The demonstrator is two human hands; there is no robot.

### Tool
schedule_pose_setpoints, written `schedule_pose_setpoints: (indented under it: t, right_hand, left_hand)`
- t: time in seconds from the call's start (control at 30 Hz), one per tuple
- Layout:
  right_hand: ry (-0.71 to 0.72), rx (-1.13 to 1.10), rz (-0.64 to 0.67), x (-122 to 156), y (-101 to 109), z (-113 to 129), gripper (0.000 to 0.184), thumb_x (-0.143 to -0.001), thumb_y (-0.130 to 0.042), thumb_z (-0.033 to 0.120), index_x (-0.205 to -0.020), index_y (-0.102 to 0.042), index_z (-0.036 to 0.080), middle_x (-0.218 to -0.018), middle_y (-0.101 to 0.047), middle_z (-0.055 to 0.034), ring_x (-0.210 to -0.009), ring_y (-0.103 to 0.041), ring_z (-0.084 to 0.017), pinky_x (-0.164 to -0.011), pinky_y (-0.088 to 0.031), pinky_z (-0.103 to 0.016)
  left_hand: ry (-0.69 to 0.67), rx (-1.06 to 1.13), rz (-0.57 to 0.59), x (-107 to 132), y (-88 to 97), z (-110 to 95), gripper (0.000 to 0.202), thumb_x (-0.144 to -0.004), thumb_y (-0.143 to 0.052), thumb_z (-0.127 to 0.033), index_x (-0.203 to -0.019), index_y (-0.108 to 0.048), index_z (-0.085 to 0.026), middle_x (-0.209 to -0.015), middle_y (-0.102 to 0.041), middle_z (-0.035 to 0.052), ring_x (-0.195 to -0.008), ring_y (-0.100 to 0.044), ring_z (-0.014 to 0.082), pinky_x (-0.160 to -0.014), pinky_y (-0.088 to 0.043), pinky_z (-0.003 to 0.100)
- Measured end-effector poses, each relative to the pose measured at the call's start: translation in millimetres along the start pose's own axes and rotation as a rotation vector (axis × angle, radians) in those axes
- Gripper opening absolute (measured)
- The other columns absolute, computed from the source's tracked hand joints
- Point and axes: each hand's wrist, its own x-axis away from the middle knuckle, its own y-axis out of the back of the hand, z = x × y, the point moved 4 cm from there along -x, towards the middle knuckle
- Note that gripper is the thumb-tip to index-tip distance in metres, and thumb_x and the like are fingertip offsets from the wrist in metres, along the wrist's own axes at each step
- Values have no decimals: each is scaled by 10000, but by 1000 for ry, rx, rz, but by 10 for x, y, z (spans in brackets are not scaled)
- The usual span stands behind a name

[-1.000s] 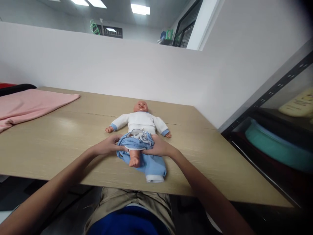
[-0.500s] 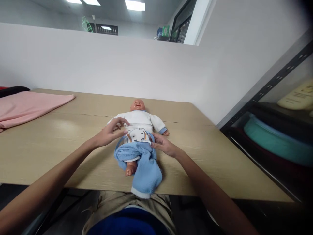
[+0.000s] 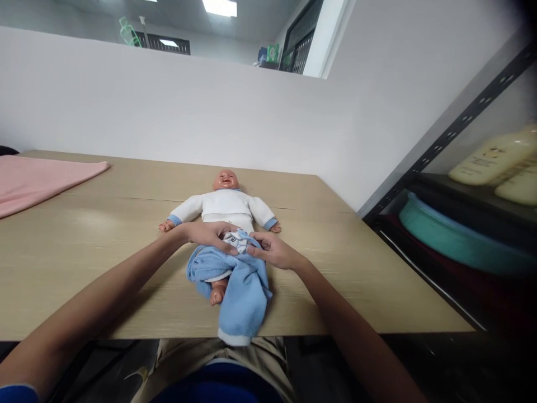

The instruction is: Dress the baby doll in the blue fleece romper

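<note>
A baby doll lies on its back, wearing a white top with blue cuffs. Fluffy light-blue overalls are bunched around its legs, one foot poking out and one leg of the garment hanging toward the table edge. My left hand is closed on the left side of the white printed bib, fingers partly hidden behind it. On the other side of the bib, my right hand pinches the fabric between thumb and fingers. The bib is crumpled between both hands.
The doll rests on a wooden table. A pink cloth lies at the left. On the right stands a shelf with a teal basin and pale yellow bottles. A white wall rises behind the table.
Both hands have come closer together over the bib and closed on it. The bib, spread with its face print visible before, is now folded. The view has shifted slightly right.
</note>
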Motion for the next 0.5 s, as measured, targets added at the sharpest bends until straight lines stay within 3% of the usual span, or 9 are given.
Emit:
schedule_pose_setpoints:
  t: [0.13, 0.27, 0.4, 0.5]
  right_hand:
    - [-26, -226, -135, -35, 21, -79, 601, -917, -863, 764, -1133, -764, 213, -992, -752, -14, -874, -691, -175, -826, -569, -268]
    - [-111, -285, -20, -18, -2, -132, 756, -845, -947, 729, -1356, -723, 220, -1188, -800, -72, -1037, -754, -218, -932, -608, -308]
    - [-182, -63, 192, 82, 30, -49, 722, -836, -973, 680, -1328, -755, 199, -1281, -793, -86, -1163, -741, -260, -1061, -587, -388]
    - [-214, 95, 206, 147, 103, 1, 605, -865, -960, 648, -1233, -794, 197, -1230, -796, -71, -1133, -734, -263, -1032, -585, -388]
  left_hand:
    - [-21, 73, -19, 54, -68, 62, 560, -867, -895, -674, -1053, -761, -163, -986, -729, 56, -926, -659, 235, -837, -541, 311]
    - [-26, 104, 3, 83, -84, 95, 629, -739, -978, -711, -914, -727, -162, -883, -701, 36, -861, -651, 236, -838, -563, 329]
    - [-5, 107, -111, 112, -48, 179, 656, -852, -901, -726, -1103, -740, -142, -1086, -771, 93, -1046, -694, 289, -941, -574, 349]
    - [30, 122, -119, 130, -60, 205, 688, -910, -848, -737, -1230, -731, -139, -1189, -783, 117, -1153, -697, 317, -972, -575, 357]
